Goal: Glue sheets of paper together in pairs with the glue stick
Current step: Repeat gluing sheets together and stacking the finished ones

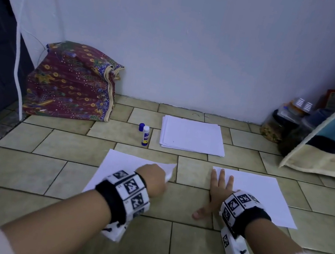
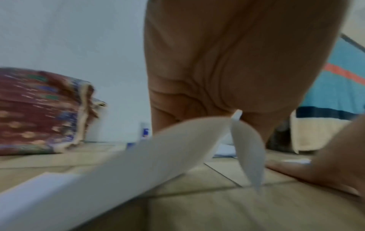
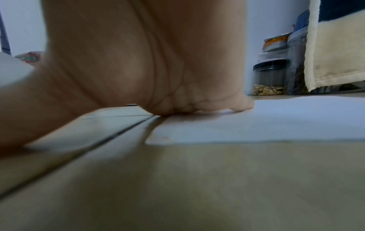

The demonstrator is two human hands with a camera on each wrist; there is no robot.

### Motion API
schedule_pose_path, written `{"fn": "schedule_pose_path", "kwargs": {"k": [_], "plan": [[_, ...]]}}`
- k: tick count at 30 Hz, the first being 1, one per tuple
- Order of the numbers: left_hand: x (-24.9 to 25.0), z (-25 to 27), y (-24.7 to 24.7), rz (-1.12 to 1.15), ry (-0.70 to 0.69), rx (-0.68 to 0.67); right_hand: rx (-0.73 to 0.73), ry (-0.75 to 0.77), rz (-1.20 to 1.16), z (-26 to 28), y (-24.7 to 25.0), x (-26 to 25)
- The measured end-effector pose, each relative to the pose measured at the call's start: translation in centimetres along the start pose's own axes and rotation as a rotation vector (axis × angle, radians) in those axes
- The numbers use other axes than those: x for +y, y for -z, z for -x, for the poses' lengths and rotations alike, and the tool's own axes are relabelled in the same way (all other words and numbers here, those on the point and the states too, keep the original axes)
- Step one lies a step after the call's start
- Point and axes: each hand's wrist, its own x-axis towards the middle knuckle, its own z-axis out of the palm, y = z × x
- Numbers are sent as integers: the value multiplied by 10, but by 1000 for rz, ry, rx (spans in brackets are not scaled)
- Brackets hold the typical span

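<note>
My left hand (image 1: 151,179) pinches corner of left sheet (image 1: 121,163), lifted off floor; right hand (image 1: 217,187) flat, fingers straight, pinning right sheet (image 1: 261,196). I advise: carry left sheet over slowly, align edges on right sheet first.

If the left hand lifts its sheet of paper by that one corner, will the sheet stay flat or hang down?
Probably it hangs down: the sheet already curls where the left hand pinches its corner. It looks thin and light, so the grip should hold it easily, though it may crease.

Glue stick (image 1: 145,135) left of paper stack (image 1: 192,135)
</note>
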Motion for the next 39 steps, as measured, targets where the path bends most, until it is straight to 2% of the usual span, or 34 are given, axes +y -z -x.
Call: {"fn": "schedule_pose_path", "kwargs": {"k": [4,8,12,15,19,21,23,25,28,34,39], "plan": [[21,-10,-12,-98,-6,-42,-11,-18,34,-5,2,-1],[2,-16,-8,-162,-98,-93,21,-31,33,-3,8,-4],[-19,-21,-7,-183,-165,-91,113,-24,22,-3,21,-4],[-25,-22,-11,-175,-156,-72,141,-29,-4,-4,34,-3],[-25,-19,-14,-145,-74,-107,204,-21,8,0,59,-7],[-27,-20,-14,-138,-42,-146,305,38,-60,-2,73,-19],[-31,-23,-16,-146,-66,-171,383,176,-207,-7,86,-39],[-37,-25,-18,-132,-94,-186,383,323,-359,-15,97,-64],[-43,-32,-23,-106,-85,-219,317,443,-441,-29,104,-103],[-48,-39,-26,-107,-101,-252,261,498,-495,-55,101,-159],[-47,-36,-26,-94,-95,-226,277,479,-431,-60,98,-169]]}}
